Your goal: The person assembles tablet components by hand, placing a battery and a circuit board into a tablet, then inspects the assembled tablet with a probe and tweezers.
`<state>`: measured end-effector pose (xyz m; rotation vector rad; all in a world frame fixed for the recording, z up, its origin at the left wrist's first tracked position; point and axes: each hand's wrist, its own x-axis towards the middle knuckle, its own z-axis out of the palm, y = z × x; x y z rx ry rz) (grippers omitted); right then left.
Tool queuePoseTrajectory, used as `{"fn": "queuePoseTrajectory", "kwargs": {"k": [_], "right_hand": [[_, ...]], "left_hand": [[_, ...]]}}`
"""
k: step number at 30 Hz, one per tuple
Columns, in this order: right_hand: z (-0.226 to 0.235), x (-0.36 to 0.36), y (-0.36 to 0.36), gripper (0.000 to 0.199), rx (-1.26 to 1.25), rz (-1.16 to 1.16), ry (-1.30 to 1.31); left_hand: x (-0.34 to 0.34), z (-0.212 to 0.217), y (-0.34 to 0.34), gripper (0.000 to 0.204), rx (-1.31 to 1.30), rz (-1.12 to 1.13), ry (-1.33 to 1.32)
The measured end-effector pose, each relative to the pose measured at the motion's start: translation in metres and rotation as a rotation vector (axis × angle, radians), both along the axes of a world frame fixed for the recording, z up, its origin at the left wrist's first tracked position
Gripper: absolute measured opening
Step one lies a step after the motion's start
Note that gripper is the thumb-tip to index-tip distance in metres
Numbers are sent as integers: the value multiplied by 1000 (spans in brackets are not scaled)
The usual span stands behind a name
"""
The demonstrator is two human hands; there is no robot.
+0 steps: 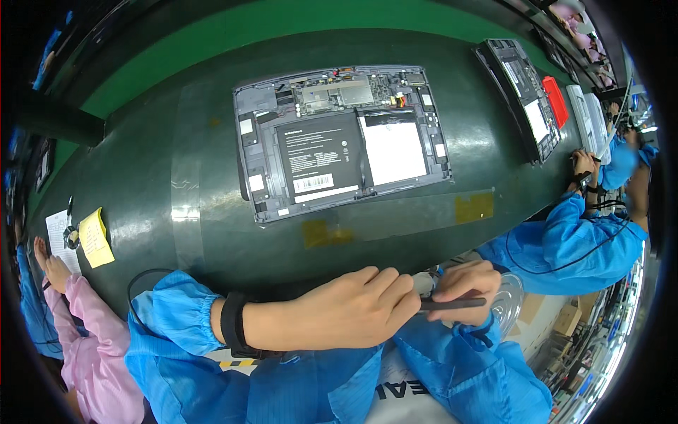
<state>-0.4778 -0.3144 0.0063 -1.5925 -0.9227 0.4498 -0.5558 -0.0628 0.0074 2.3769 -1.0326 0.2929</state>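
Note:
My left hand [360, 311] is curled closed near my body, below the bench's front edge. Reaching out from its knuckles is a narrow dark bar [462, 304], whose exact kind I cannot make out. My right hand [470, 286] pinches the same bar from the other side. Between the hands shows a small pale grey piece [424, 284], partly hidden by fingers. Beyond both hands an opened tablet or laptop body [263, 141] lies on the bench, its black battery [321, 159] and circuit board [335, 95] exposed; neither hand touches it.
Further right on the dark green bench [191, 155] lie a second opened device [522, 99], a red tray [555, 102] and white cases [585, 116]. Co-workers sit at both sides. A yellow note [95, 237] is at far left. Clear round plastic [510, 300] sits beside my right hand.

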Motion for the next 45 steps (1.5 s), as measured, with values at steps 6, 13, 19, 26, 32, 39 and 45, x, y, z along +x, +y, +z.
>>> {"fn": "queuePoseTrajectory", "kwargs": {"k": [6,13,19,26,32,39,45], "right_hand": [[-16,-5,21,25,124,-20,79],[-40,55,-4,17,4,-613,380],[-34,106,-38,15,-125,-541,325],[-26,35,24,17,-67,-421,365],[-48,31,34,20,-173,-305,98],[-42,34,36,17,-150,-250,89],[-28,34,47,31,-187,-209,-258]], "left_hand": [[0,-9,-3,23,-135,124,16],[-5,-1,-2,61,540,266,59],[-10,-5,-2,64,585,233,46],[-6,-10,-1,57,571,217,49],[-3,-14,-1,48,495,190,3],[-2,-16,1,44,498,173,-26],[1,-15,3,42,515,153,-7]]}}
